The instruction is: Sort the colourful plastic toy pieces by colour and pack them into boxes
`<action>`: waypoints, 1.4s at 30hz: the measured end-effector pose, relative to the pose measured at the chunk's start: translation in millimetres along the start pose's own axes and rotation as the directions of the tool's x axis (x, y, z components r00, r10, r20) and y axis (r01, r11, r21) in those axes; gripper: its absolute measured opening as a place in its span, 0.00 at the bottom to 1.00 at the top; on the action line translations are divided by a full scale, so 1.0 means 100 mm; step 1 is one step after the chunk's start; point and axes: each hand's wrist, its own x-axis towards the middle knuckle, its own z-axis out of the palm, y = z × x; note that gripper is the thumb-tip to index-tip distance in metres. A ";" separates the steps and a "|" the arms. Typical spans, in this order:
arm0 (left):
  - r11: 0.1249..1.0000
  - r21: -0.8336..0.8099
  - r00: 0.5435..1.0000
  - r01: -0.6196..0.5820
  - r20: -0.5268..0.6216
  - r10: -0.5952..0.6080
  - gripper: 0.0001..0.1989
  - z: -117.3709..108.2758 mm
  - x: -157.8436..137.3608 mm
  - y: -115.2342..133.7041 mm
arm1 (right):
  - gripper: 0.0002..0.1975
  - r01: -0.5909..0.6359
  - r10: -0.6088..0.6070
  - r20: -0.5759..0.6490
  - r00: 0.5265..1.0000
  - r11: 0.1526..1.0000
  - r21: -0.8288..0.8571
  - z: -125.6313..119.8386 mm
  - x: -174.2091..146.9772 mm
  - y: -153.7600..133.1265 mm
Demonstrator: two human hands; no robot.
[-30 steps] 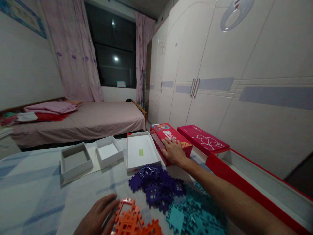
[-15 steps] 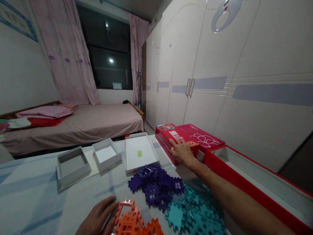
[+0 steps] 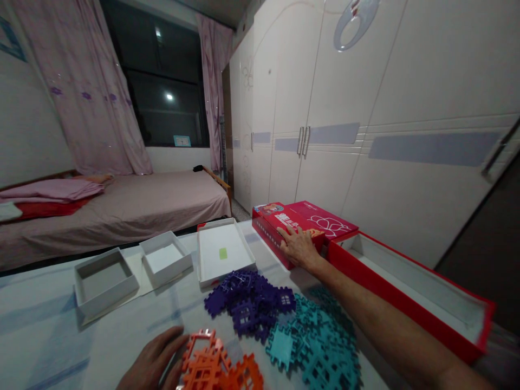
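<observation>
My right hand point(image 3: 299, 247) rests with fingers spread on top of a red printed box point(image 3: 266, 234) at the table's far side. Near the bottom edge, my left hand point(image 3: 153, 362) lies on the cloth, fingers stretched out towards a pile of orange interlocking plastic pieces point(image 3: 207, 365). Its fingertips are right beside that pile; whether they touch it I cannot tell. Behind the orange pieces is a heap of dark purple interlocking pieces point(image 3: 252, 303). To the right, partly under my right forearm, lies a larger teal heap point(image 3: 325, 344).
A long red open box point(image 3: 406, 292) with a white inside lies along the right. Two small grey-white boxes point(image 3: 106, 279) point(image 3: 166, 260) and a shallow white tray-like lid point(image 3: 225, 244) stand at the back left. Beyond are a bed point(image 3: 162, 195) and white wardrobes point(image 3: 325, 179).
The camera has turned slightly to the right, so everything appears shifted left. Both hands keep their places, the right on the red box and the left beside the orange pieces.
</observation>
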 end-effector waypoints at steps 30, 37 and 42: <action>0.978 -0.015 0.968 0.207 0.149 -0.202 0.18 -0.10 0.08 0.14 | 0.50 -0.483 0.788 -0.376 0.487 0.602 0.636 0.26 -2.40 1.40; 0.985 -0.018 0.979 0.170 0.117 -0.166 0.18 -0.12 0.11 0.16 | 0.47 -0.488 0.777 -0.377 0.504 0.616 0.618 0.27 -2.36 1.43; 0.990 -0.011 0.986 0.137 0.096 -0.136 0.19 -0.11 0.11 0.15 | 0.43 -0.475 0.767 -0.390 0.510 0.629 0.616 0.27 -2.30 1.48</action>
